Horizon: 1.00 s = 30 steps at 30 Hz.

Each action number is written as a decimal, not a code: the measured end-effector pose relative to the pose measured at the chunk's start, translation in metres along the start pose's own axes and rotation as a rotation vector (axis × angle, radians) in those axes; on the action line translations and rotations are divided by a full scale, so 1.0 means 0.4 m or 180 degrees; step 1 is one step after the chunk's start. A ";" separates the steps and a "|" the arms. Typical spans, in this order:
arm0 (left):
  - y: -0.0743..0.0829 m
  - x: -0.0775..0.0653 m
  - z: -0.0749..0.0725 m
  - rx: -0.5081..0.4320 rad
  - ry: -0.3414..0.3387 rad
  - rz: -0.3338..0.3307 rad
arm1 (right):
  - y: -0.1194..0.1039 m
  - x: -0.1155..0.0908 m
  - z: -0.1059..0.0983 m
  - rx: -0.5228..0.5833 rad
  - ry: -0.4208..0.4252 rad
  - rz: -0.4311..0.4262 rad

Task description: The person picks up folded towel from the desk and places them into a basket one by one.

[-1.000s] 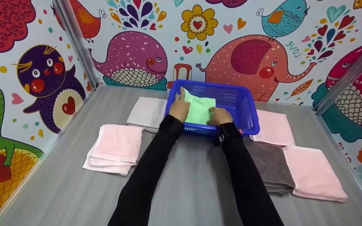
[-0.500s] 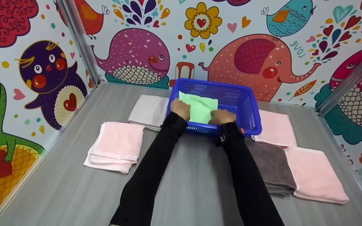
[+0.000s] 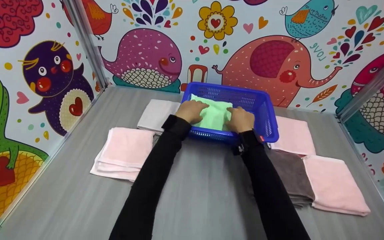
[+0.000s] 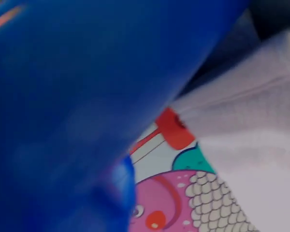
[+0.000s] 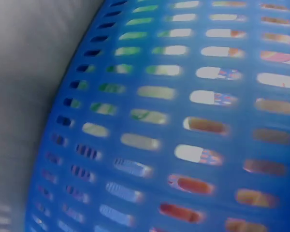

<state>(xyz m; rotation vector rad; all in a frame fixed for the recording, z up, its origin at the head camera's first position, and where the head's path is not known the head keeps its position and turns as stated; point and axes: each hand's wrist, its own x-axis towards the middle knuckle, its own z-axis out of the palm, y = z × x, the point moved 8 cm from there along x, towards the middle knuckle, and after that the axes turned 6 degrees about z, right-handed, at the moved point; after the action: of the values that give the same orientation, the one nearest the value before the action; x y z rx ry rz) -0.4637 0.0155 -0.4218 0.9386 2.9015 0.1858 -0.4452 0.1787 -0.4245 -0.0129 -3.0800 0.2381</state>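
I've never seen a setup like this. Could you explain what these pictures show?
There is no machine here, just a person's left hand and right hand. The wide view comes from a camera worn on the head, looking down. The two close, blurry views come from cameras on the wrists, mostly filled by the blue basket.

On the grey table, folded cloths lie around the basket: a whitish cloth and a pink cloth on the left, a dark grey cloth and two more pink ones on the right.

Both hands are at the green cloth inside the basket; whether they grip it is hard to tell.
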 end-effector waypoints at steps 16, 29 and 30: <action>-0.263 -0.392 -0.091 -0.0781 0.0730 -0.0565 | -0.021 -0.232 -0.019 0.0558 0.1825 -0.0747; -0.432 -0.659 0.104 -0.1148 -0.0007 -0.1153 | -0.011 -0.229 0.003 0.0459 0.1767 -0.0734; -0.433 -0.656 0.105 -0.1135 0.0001 -0.1123 | -0.010 -0.229 0.003 0.0461 0.1767 -0.0739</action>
<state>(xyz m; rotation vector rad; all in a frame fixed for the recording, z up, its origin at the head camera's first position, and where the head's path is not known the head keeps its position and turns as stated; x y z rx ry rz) -0.3467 -0.2743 -0.4761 0.3656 2.8332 0.6444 -0.3537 0.1734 -0.4296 0.2398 -2.4799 0.3714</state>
